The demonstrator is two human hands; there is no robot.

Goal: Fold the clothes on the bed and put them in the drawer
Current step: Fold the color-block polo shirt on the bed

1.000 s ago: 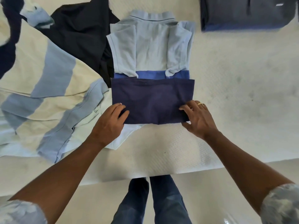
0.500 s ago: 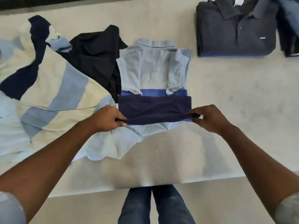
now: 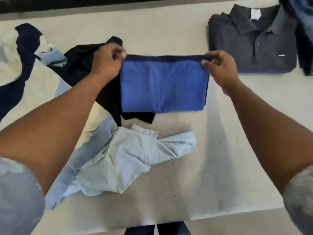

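Observation:
A blue polo shirt [image 3: 162, 87] lies folded into a rectangle on the white bed [image 3: 194, 175], mid-blue panel up with a navy band along its far edge. My left hand [image 3: 108, 60] pinches the far left corner of that navy edge. My right hand [image 3: 220, 67] pinches the far right corner. Both hands hold the edge just above the bed. A black garment [image 3: 81, 65] lies partly under the shirt's left side. A crumpled pale blue shirt [image 3: 128, 160] lies nearer to me.
A folded dark grey polo [image 3: 254, 39] rests at the far right, with dark denim [image 3: 304, 28] beside it. A striped cream, blue and navy garment [image 3: 22, 53] spreads at the left. The bed's near edge [image 3: 152, 224] runs in front of my legs.
Both hands lifted the shirt's near folded edge and carried it away from me over the collar half. The light blue top is now covered and the mid-blue panel faces up.

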